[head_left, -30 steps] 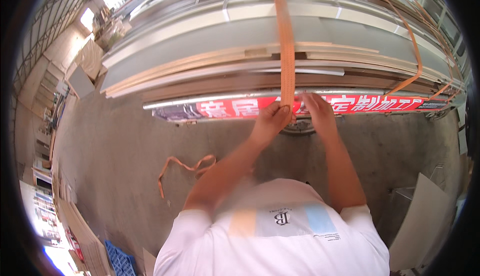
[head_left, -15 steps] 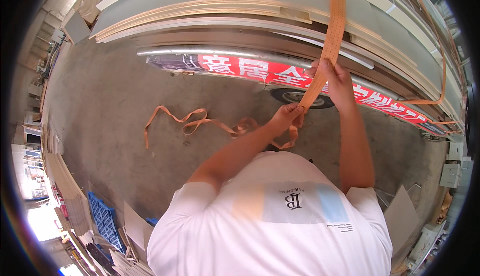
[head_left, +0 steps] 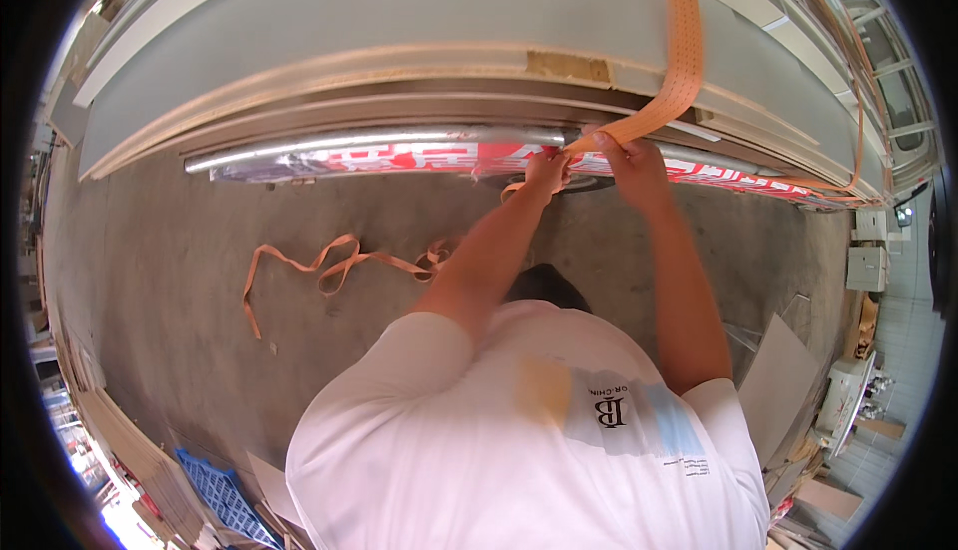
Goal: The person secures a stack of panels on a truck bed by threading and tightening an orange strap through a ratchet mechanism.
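Observation:
An orange webbing strap (head_left: 683, 51) comes down over a stack of large flat boards (head_left: 399, 11) and bends left at the boards' lower edge. My right hand (head_left: 636, 169) pinches the strap just below the boards. To its left, my left hand (head_left: 544, 173) is closed on the same strap, close against the metal pipe rail (head_left: 379, 139) along the vehicle's side. What my left fingers do behind the strap is partly hidden. The strap's loose tail (head_left: 339, 251) lies in loops on the concrete floor.
Under the rail runs a red printed banner (head_left: 429, 159), with a wheel (head_left: 589, 184) partly hidden below it. Another strap (head_left: 858, 131) crosses the load at right. A blue plastic pallet (head_left: 225, 495) and panels (head_left: 130, 440) stand at lower left; a pale board (head_left: 783, 380) leans at right.
Both hands have moved forward to the rail, the left one up and to the left. The strap, straight before, now bends sideways under the boards. My view has shifted closer to the load.

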Tool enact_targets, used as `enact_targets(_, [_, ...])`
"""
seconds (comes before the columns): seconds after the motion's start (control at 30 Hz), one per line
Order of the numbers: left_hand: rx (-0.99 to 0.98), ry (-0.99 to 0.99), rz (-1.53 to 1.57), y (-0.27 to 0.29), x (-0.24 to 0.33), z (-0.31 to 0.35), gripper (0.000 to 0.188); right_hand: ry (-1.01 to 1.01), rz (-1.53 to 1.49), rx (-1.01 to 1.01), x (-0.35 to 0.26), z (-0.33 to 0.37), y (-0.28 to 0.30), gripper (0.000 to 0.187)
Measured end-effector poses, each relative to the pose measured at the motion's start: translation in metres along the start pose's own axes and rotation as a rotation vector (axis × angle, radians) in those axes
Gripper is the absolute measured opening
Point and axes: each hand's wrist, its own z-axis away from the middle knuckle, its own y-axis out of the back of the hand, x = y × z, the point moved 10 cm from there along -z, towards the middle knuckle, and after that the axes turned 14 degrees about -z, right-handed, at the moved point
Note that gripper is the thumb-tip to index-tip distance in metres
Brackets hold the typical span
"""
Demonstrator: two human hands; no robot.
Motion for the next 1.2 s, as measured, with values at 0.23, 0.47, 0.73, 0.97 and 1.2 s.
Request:
enact_targets(0.23, [0.626, -0.443, -0.96, 0.045, 0.049, 0.019, 0.035, 0.029, -0.031, -0.093, 0.006, -0.007, 0.004, 0.031])
enact_targets(0.47, [0.24, -0.206, -0.731, 0.063, 0.041, 0.034, 0.034, 0.117, -0.165, -0.149, 0.004, -0.008, -0.002, 0.032])
enact_targets(0.73, [0.139, -0.189, -0.771, 0.041, 0.051, 0.039, 0.044, 0.206, -0.715, 0.056, -0.029, -0.001, -0.009, 0.034])
enact_targets(0.97, [0.128, -0.309, -1.043, 0.02, 0.08, 0.036, 0.041, 0.067, -0.829, 0.322, -0.008, 0.05, -0.018, 0.045])
enact_targets(1.2, [0.114, -0.255, -0.964, 0.026, 0.077, 0.069, 0.043, 0.236, -0.828, 0.27, 0.001, 0.012, -0.02, 0.044])
